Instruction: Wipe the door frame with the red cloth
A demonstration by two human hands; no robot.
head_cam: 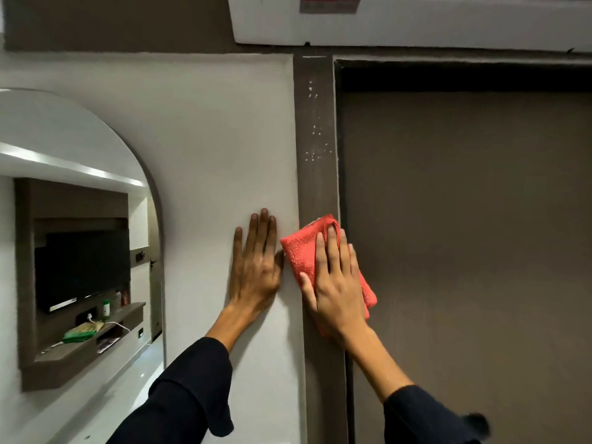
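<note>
Red cloth, folded, is pressed flat against the dark door frame under the right hand; fingers are laid nearly straight over it, close together. Left of those fingers, the left hand is spread flat on the white wall, holding nothing. White specks are seen on the frame above the fingertips. Higher up, a white box carries a red-topped label, too blurred to be read. Right of the fingers, the brown door.

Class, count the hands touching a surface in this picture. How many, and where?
2. The left hand lies flat on the white wall; the right hand presses the red cloth against the door frame.
</note>
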